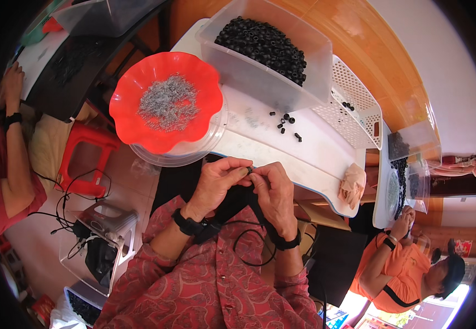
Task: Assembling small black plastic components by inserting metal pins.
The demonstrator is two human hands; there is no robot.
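Note:
Near the table's front edge my left hand (213, 185) pinches a small black plastic part (250, 170) between thumb and forefinger. Close against it, the thumb and forefinger of my right hand (275, 198) are pressed together at the same spot; what lies between them is too small to make out. Left of my hands, a red wavy-rimmed bowl (123, 118) holds a heap of tiny silvery metal pieces. Beyond them stands a translucent bin (260, 88) with many black ring-like plastic parts (262, 46). Several loose black parts (287, 119) lie on the white table (260, 140).
A white perforated basket (358, 104) with a few black parts stands right of the bin. A crumpled pinkish cloth or glove (352, 185) lies at the table's right corner. A red stool (87, 156) and cables are at left. Co-workers (397, 274) sit on both sides.

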